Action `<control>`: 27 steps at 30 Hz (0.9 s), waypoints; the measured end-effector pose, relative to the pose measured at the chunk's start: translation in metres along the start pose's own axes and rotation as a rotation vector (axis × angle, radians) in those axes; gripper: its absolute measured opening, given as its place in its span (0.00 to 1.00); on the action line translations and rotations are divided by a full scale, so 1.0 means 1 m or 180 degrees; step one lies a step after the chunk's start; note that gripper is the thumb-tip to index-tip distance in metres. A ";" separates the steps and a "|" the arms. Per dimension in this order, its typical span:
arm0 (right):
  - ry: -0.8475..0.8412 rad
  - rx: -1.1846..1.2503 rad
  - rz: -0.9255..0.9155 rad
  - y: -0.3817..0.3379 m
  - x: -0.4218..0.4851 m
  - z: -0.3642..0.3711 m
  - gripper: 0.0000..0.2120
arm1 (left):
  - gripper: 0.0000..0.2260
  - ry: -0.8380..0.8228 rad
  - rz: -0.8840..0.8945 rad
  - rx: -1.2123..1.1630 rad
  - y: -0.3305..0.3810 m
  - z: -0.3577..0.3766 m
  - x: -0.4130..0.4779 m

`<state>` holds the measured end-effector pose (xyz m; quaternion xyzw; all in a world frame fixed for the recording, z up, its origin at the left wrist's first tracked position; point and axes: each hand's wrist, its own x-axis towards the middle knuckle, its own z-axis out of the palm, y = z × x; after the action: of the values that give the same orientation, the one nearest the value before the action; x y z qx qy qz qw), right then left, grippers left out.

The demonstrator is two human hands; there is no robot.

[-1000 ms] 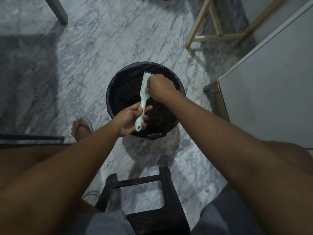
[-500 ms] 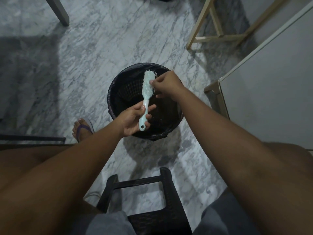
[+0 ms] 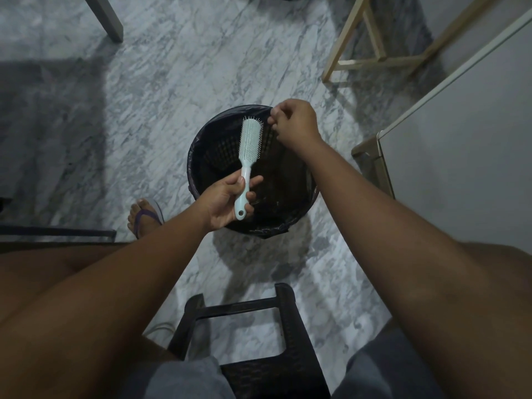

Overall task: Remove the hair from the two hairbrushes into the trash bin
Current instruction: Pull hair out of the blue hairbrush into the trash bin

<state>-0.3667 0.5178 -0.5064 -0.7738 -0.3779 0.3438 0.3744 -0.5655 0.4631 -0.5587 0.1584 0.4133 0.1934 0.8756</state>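
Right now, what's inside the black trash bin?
A black liner bag, with the mesh wall of the trash bin showing through. The bottom is too dark to show any hair. The hairbrush, left hand and right hand above cover part of it.

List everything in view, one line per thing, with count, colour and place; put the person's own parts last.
hairbrush: 1, pale mint, held over the bin
trash bin: 1, black with black liner, on the floor at centre
stool: 1, black, bottom centre, between the legs
wooden frame: 1, light wood, top right
cabinet: 1, whitish grey, right edge
furniture leg: 1, grey, top left
floor: 1, grey-white marble
flip-flop: 1, purple strap, on the foot left of the bin
shorts: 1, grey, bottom edge
left hand: 1, grips the brush handle
right hand: 1, above the bin's far rim, fingertips pinched; any hair too fine to see
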 end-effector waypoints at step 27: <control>-0.0665 -0.0532 -0.0048 0.003 0.010 0.006 0.07 | 0.17 -0.0169 -0.0256 0.0118 0.000 0.001 -0.010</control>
<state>-0.3659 0.5270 -0.5146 -0.7594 -0.4480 0.3870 0.2699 -0.5707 0.4583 -0.5516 0.1630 0.3995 0.1461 0.8902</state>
